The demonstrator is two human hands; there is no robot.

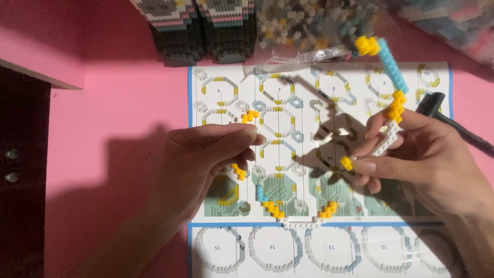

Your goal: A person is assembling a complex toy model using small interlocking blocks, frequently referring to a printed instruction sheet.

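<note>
A pink table [113, 113] carries a large printed instruction sheet [309, 242] showing octagonal ring diagrams. Along the far edge stand stacks of dark assembled brick panels [206, 31], beside a clear bag of loose small bricks [303, 25]. A black pen-like tool [447, 116] lies at the sheet's right edge, partly under the right hand.

The left hand [200, 164] rests over the sheet's left half, fingers closed in a pinch on a short white-and-yellow brick segment [250, 116]. The right hand [417, 159] is closed around a curved strip of white, yellow and blue bricks [392, 77], which rises above the fingers toward the bag. A partial ring section of white, yellow and blue bricks [298, 219] lies on the sheet between both hands, nearer the viewer, touching neither.
</note>
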